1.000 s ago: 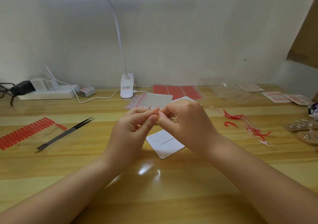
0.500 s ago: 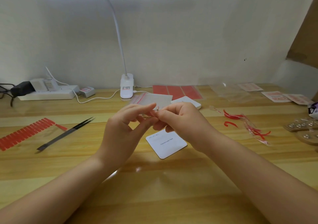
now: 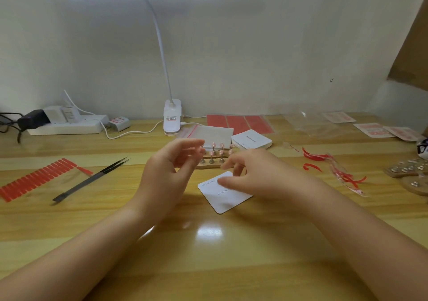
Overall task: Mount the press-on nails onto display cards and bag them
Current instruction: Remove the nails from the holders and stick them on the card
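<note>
A white display card [image 3: 223, 200] with small print lies flat on the wooden desk, just ahead of me. My right hand [image 3: 257, 178] hovers over the card's far right corner, its thumb tip down on the card and its fingers spread and blurred. My left hand [image 3: 170, 168] is raised left of the card with its fingers loosely curled and nothing visible in them. Between and behind the hands stands a small wooden stand [image 3: 213, 160] whose pegs carry pink press-on nails. Behind it lie a stack of clear zip bags [image 3: 214, 133] and a stack of white cards [image 3: 251, 138].
Black tweezers [image 3: 92, 179] and a strip of red tabs [image 3: 37, 178] lie at the left. Red peeled scraps [image 3: 335, 168] and more wooden stands [image 3: 407, 171] sit at the right. The lamp base [image 3: 171, 117], power strip [image 3: 67, 127] and red sheets [image 3: 238, 122] line the back edge.
The hands were pinched together above the card; they have now separated. The right hand dropped onto the card, the left drew back left, uncovering the nail stand.
</note>
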Motion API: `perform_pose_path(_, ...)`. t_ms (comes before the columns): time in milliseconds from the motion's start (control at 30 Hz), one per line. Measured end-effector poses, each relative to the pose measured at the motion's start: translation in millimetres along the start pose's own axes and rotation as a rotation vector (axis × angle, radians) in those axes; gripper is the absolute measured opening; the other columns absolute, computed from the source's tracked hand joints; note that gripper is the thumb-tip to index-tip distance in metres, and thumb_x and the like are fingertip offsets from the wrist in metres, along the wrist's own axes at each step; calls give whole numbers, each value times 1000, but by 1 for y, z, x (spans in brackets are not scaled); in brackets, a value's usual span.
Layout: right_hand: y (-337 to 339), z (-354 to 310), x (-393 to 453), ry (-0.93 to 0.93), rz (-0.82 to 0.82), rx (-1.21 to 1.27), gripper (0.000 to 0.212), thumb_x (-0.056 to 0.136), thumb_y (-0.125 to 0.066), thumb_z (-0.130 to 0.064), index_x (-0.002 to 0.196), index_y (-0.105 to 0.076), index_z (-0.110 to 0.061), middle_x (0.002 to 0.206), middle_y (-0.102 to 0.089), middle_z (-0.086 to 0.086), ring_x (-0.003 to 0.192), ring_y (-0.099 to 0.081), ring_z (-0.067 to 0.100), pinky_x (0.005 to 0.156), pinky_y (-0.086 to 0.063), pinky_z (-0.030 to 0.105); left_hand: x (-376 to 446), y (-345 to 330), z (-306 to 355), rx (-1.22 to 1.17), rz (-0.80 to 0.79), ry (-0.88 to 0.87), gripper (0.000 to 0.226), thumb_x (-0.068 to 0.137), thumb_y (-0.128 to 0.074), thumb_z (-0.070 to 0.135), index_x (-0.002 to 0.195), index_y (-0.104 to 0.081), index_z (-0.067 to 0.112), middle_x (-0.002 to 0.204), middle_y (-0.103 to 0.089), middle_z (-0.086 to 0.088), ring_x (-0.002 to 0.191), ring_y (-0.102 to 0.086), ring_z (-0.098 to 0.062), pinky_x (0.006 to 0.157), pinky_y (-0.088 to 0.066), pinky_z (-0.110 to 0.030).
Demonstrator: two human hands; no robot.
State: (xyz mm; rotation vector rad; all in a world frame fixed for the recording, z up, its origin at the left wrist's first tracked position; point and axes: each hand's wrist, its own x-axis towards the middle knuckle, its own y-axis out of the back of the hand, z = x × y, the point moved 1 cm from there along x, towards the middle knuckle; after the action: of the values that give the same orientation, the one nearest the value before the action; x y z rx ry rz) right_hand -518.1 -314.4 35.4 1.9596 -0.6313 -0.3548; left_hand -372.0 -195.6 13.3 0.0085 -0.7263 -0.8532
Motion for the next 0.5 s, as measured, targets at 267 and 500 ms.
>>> perform_pose_path(267,-14,13,6,-75,-140,-178,85,56,-74,-75,124,-56,-28,119,-41,-3,118,-35,17,81,-36,32,0,0,-11,32,8,134,27,89,-67,19,112,-63,32,82,-70,8,77,-65,-2,75,-52,-19)
perform_pose_path(500,-15,18,8,-77,-184,-159,97,51,-75,-76,134,-43,-35,128,-32,-4,128,-25,17,86,-32,34,-5,-2,-15,145,-33,109,20,89,-66,21,100,-61,38,82,-69,6,76,-64,-9,71,-52,-24)
